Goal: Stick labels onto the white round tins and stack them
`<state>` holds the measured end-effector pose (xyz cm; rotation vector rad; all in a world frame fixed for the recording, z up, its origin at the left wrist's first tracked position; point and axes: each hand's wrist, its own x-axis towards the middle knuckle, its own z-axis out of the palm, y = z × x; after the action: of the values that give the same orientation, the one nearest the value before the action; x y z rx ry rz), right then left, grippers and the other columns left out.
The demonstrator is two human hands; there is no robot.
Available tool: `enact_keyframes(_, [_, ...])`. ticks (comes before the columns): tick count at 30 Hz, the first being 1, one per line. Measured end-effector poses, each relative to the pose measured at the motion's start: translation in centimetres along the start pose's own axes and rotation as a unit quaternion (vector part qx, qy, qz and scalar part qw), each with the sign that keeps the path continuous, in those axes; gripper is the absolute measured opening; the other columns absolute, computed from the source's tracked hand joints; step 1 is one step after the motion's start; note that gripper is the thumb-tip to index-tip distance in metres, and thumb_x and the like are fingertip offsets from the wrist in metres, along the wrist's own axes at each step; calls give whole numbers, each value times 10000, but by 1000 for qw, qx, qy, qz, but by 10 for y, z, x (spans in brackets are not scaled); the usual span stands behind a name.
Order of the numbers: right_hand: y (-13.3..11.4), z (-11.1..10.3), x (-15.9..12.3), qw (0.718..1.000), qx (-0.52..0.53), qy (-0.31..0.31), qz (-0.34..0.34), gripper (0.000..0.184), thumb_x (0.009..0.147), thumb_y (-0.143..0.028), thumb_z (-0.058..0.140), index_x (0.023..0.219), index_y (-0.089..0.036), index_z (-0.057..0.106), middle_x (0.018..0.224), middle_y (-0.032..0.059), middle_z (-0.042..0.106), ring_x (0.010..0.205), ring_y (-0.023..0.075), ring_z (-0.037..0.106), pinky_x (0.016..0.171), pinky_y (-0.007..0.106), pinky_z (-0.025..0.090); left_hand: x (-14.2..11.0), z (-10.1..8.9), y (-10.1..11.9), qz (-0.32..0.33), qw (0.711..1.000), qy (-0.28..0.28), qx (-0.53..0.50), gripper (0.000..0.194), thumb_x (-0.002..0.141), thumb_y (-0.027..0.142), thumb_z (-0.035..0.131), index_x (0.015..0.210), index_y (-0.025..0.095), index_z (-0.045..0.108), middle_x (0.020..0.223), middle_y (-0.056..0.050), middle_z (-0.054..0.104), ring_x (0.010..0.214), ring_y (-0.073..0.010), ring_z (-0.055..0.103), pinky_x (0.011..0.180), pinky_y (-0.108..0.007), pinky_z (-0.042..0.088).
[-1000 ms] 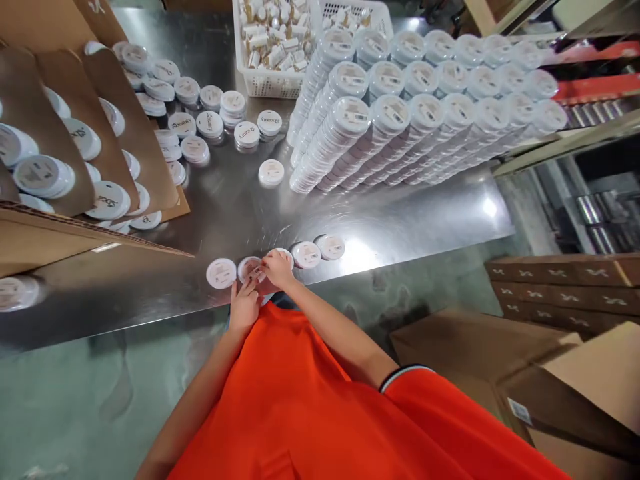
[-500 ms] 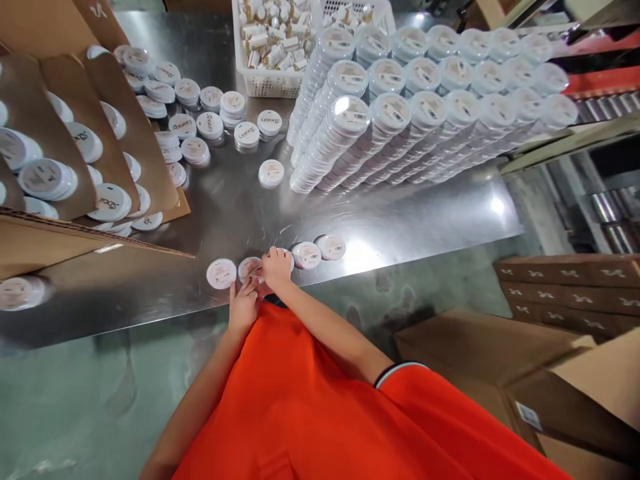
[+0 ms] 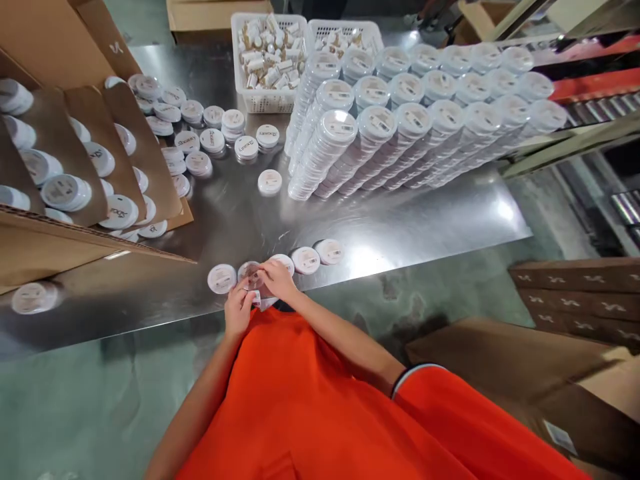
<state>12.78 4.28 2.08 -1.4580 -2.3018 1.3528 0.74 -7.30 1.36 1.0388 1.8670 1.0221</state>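
Several round white tins lie in a row at the near edge of the steel table (image 3: 400, 220). My left hand (image 3: 237, 310) and my right hand (image 3: 276, 279) meet over the second tin (image 3: 249, 272) of the row, fingers pinched at its top. A small white label strip (image 3: 257, 298) shows below them at the table edge. Another tin (image 3: 221, 278) lies just left of my hands, and two more tins (image 3: 305, 259) lie to the right.
Tall leaning stacks of white tins (image 3: 400, 133) fill the back right. Two white baskets (image 3: 265, 60) of small bottles stand behind. An open cardboard box (image 3: 75, 167) with dividers and tins sits left. Loose tins (image 3: 215, 140) lie mid-table. Cardboard boxes (image 3: 575, 300) stand on the floor right.
My hands stay at the second tin; the left hand has come up closer to it. The camera has tilted, so more of the far table shows.
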Motion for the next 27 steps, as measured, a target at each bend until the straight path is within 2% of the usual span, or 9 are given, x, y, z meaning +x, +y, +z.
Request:
enact_keyframes(2, [-7,7,-13,984,162,-71,-26,228,907,-265,597,1107,-187,674,952,37,698,860,168,621,813,318,488,-2,-3,8,-55,992,64,-96,356,881,473,554,759,177,710,1229,-133,743,1053,-275,708,934,-440,577])
enact_keyframes(3, [-11,11,-18,970,225,-93,-24,225,873,-247,616,1085,-190,661,894,13,691,792,155,620,760,301,495,-3,-5,12,-79,985,84,-130,384,864,513,575,807,165,726,1171,-131,758,949,-255,720,840,-403,600])
enact_keyframes(5, [-20,16,-23,952,291,-90,-14,172,824,-217,624,994,-194,638,827,-16,666,728,138,605,707,280,486,-4,-9,18,-108,974,103,-168,436,826,571,622,874,154,740,1041,-114,776,838,-228,709,770,-369,602])
enact_keyframes(9, [-34,16,-22,956,292,-35,-20,91,786,-194,627,871,-195,594,771,-37,609,707,126,571,689,264,453,-4,-18,20,-103,963,100,-226,460,720,594,747,909,177,713,950,-79,763,910,-220,700,861,-358,581])
enact_keyframes(12, [-38,13,-21,953,297,-55,-12,113,781,-198,635,879,-199,578,694,-63,566,632,119,544,632,252,426,-3,-24,17,-115,958,56,-258,445,673,582,791,816,180,665,840,-47,740,795,-192,685,787,-339,582])
enact_keyframes(15, [-40,15,-21,951,303,-54,-3,136,789,-204,636,911,-203,577,649,-77,549,602,118,531,618,246,408,-3,-28,14,-121,959,30,-254,432,695,586,765,759,179,636,749,-24,706,712,-169,652,718,-309,563])
enact_keyframes(21, [-48,27,-15,953,302,-19,16,78,771,-167,633,746,-198,566,687,-59,568,640,108,533,660,245,429,-4,-36,11,-102,980,34,-169,442,784,625,631,680,197,594,661,-9,652,652,-158,596,655,-273,502])
enact_keyframes(27, [-53,42,-9,957,281,13,70,55,794,-176,624,745,-194,608,710,-36,610,691,131,574,700,262,469,-4,-42,-3,-112,990,64,-56,498,845,630,517,593,205,579,575,-8,635,588,-163,579,606,-274,435])
